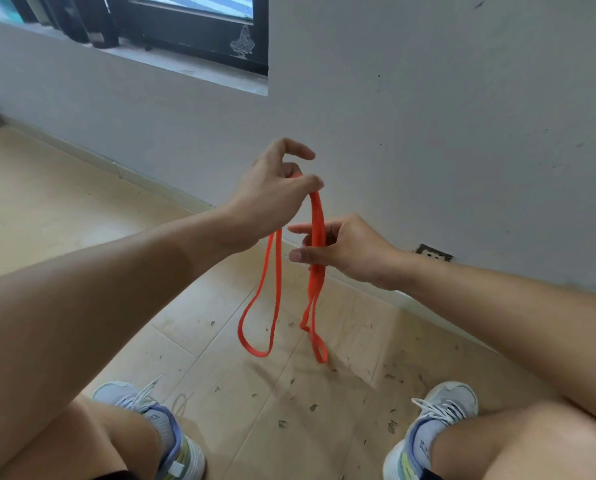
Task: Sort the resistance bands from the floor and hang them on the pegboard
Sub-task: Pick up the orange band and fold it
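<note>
An orange resistance band (pixel 316 216) hangs folded in front of me, above the floor. My left hand (pixel 272 192) pinches its top fold between thumb and fingers. My right hand (pixel 345 251) grips the doubled strands a little lower, fingers wrapped around them. Below the hands, two loops dangle: a wide one to the left (pixel 258 327) and a narrow, twisted one to the right (pixel 315 337). No pegboard is in view.
I am crouched over a light wooden floor (pixel 82 202) strewn with small dark debris. My two sneakers (pixel 158 424) (pixel 435 427) flank the bottom of the view. A grey wall (pixel 428 116) stands close ahead, with a socket (pixel 433 252) low down and a window sill (pixel 185 67) at upper left.
</note>
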The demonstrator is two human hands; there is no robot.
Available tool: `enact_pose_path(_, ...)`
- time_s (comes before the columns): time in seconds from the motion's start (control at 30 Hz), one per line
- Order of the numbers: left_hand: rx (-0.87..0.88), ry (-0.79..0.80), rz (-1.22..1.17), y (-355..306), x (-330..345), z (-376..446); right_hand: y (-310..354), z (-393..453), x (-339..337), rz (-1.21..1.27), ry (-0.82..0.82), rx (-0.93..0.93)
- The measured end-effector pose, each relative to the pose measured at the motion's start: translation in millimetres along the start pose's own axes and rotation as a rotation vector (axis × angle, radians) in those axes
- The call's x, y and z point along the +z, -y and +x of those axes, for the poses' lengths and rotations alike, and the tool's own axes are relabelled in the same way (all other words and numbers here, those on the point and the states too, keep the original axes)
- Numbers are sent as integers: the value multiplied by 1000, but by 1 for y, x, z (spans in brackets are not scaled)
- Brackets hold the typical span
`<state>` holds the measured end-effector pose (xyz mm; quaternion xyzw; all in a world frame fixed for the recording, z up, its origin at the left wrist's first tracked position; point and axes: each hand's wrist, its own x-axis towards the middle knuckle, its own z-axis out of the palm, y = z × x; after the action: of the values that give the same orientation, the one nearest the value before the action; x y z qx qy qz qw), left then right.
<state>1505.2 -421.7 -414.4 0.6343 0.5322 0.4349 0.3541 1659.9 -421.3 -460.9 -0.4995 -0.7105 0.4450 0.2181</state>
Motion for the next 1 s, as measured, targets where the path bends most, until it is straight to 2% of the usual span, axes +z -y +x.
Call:
enact_pose_path(0.23,49,-92,-51,-13,10,1,7,10,15,-120,-79,-94)
enact_pose_path(0.33,26,-120,-126,-16,9,4,5,13,18,-91,-140,-99)
enact_pose_path(0.43,0,-148,-199,-16,3,7,2,14,19,-31,-129,-108)
enact_pose_path(0.63,-40,-160,-212,-1,-23,14,-5,16,12,33,-194,-90)
enact_pose_path(0.73,-105,-107,-171,11,-42,17,-11,16,1,22,-214,-85)
enact_pose_path(0.83,-183,39,-142,25,-54,17,-19,17,-7,-33,-230,-121)
enact_pose_path(1.0,-287,162,-40,44,-55,11,-25,18,-11,-152,-180,-148)
